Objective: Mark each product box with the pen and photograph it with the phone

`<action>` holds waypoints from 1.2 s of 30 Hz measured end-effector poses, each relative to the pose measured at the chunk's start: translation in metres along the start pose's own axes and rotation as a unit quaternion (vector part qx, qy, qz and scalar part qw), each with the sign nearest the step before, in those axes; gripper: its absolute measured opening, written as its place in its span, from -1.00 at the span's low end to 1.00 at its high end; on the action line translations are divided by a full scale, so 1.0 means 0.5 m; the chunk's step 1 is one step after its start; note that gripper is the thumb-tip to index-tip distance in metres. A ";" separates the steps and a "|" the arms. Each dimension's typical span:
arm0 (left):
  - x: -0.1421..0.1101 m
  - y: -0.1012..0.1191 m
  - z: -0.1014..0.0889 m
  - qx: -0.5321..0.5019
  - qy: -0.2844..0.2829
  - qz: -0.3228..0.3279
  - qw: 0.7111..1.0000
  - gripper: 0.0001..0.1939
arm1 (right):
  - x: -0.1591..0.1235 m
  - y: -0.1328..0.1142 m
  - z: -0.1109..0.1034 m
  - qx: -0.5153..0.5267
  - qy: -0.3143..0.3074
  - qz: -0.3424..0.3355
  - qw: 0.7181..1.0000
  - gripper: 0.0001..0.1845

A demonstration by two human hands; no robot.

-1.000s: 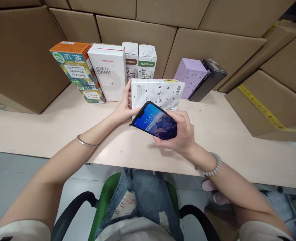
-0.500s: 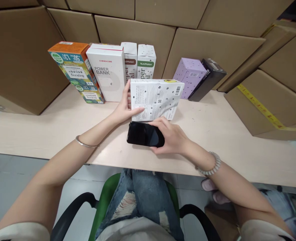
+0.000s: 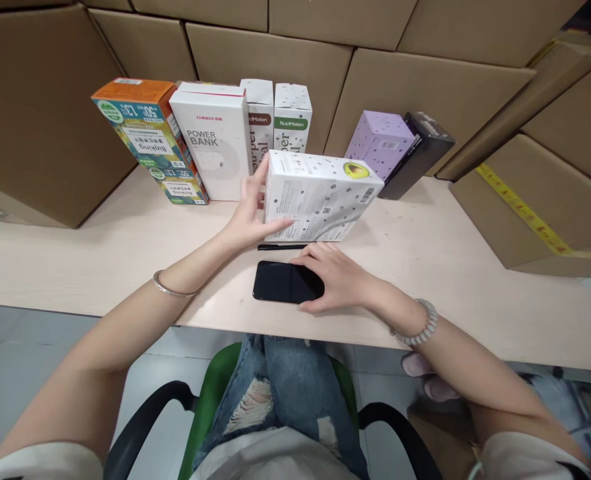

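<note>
My left hand (image 3: 251,217) grips the left end of a white box (image 3: 320,200), its thumb on the printed face and its fingers round the far side. The box has small dark marks, a barcode and an avocado picture on top, and it tilts away from me. My right hand (image 3: 336,277) is wrapped round the right end of a black smartphone (image 3: 280,281), thumb at the near edge and fingers at the far edge. The phone's dark screen faces up, and the phone lies at the tabletop. Between phone and box lies a thin black pen (image 3: 281,247).
Behind my left hand stand orange-topped boxes (image 3: 148,143), a white power bank box (image 3: 210,153) and NutriMotion cartons (image 3: 291,117). Back right, a purple box (image 3: 378,143) and a black box (image 3: 418,153) lean together. Cardboard boxes (image 3: 270,87) wall the table (image 3: 125,267).
The phone has come down flatter and slightly nearer to me with my right hand, uncovering the pen. The white box has tilted, showing more of its top, and shifted slightly right.
</note>
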State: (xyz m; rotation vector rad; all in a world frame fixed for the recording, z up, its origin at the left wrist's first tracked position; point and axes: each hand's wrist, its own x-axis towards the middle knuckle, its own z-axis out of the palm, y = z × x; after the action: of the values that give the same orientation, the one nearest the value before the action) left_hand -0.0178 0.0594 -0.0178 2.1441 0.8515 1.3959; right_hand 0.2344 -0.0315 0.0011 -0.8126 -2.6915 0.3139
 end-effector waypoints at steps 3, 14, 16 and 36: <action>-0.003 0.024 0.004 0.034 0.003 0.041 0.999 0.12 | -0.002 0.006 -0.009 -0.053 0.081 -0.083 0.992 -0.45; -0.004 0.068 -0.005 0.144 -0.006 0.161 0.976 -0.05 | -0.028 0.072 -0.111 -0.180 0.272 0.083 0.941 0.12; -0.003 0.081 -0.002 0.156 -0.008 0.178 0.971 -0.07 | -0.031 0.086 -0.119 -0.171 0.249 0.091 0.949 0.11; -0.007 0.048 -0.013 0.225 0.034 0.113 0.967 -0.23 | -0.103 0.218 -0.177 0.183 0.283 0.364 0.868 0.00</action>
State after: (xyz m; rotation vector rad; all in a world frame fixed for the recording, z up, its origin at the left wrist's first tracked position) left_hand -0.0187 0.0398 -0.0018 2.6147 1.0611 1.5056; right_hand 0.3612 0.0385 0.0392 -1.4860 -1.6309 0.6138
